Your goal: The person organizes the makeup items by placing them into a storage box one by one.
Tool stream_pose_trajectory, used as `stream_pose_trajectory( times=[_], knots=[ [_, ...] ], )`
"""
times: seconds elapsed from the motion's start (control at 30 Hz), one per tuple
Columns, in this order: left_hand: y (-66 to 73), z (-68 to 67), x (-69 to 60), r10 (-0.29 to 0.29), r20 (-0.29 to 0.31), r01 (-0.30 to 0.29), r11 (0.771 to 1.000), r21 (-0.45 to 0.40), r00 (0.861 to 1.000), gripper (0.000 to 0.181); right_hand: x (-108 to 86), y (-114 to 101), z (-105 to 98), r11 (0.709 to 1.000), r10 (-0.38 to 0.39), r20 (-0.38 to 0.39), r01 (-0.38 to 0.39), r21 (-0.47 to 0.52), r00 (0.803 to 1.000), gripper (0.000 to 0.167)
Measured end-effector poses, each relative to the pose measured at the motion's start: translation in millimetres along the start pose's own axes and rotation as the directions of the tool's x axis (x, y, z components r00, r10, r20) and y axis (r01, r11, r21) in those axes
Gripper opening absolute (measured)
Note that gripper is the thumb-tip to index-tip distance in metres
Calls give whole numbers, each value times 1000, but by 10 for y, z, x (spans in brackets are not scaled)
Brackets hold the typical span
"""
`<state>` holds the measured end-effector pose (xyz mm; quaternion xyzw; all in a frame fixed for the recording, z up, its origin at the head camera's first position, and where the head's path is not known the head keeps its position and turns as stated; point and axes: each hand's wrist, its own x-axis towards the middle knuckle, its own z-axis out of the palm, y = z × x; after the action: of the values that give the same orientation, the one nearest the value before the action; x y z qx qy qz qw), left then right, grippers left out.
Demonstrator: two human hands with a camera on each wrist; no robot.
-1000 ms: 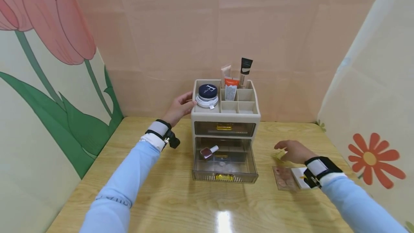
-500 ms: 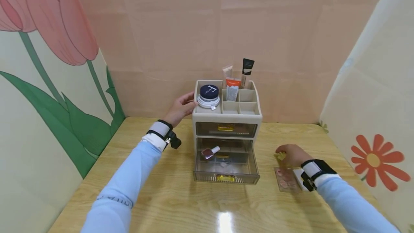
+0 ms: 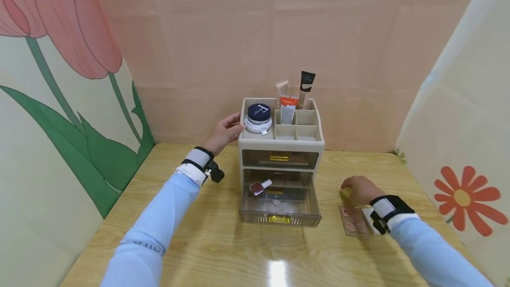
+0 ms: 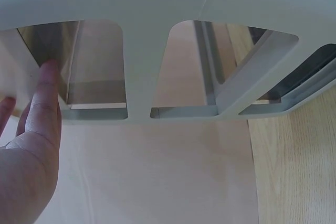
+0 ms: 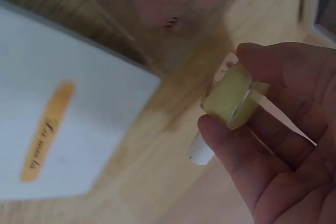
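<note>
A beige cosmetics organizer [image 3: 281,144] stands on the table with its lower drawer [image 3: 280,219] pulled out. My left hand [image 3: 224,134] rests against its left side, fingers near the upper rear edge; the left wrist view shows one finger extended along the frame [image 4: 136,66]. In the drawer lies a dark red nail polish bottle [image 3: 256,188] with a white cap. At the right, my right hand [image 3: 361,191] pinches a small yellow block-shaped item [image 5: 228,95] between thumb and fingertips. A white cylindrical end [image 5: 201,150] shows beside it; its exact kind is unclear.
Beside the right hand lie a clear pinkish palette [image 3: 351,222] and a white box [image 5: 68,108] with an orange label. On top of the organizer are a navy-lidded compact [image 3: 259,113], a white compact [image 3: 258,125] and several tubes, including an orange-capped one [image 3: 288,112].
My right hand has moved slightly left and its fingers have closed on the yellow item, which lay on the table before. The left hand stays against the organizer.
</note>
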<state>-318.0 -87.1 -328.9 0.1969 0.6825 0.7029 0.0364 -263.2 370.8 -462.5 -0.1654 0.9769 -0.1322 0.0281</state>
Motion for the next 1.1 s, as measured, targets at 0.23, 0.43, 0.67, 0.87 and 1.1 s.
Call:
stream_pose_trajectory(
  times=[0.23,0.43,0.67,0.87,1.1],
  knots=[
    [34,4,4,0,2,0,1000,3,1000,53,-129,-359,-389,994,-100,-18,99,-36,995,36],
    [63,6,8,3,1,-3,1000,-5,1000,52,-252,-859,-732,990,-133,-25,131,-54,991,33],
    [55,4,10,8,8,-8,1000,-16,1000,54,-421,-1527,-1089,968,-233,-12,231,-100,972,30],
    [20,2,7,10,8,-10,1000,-18,1000,53,-470,-2009,-1241,953,-280,56,285,-101,958,31],
    [7,5,3,20,13,-20,1000,-20,1000,52,-366,-2451,-1253,949,-285,164,302,-87,944,31]
  ],
)
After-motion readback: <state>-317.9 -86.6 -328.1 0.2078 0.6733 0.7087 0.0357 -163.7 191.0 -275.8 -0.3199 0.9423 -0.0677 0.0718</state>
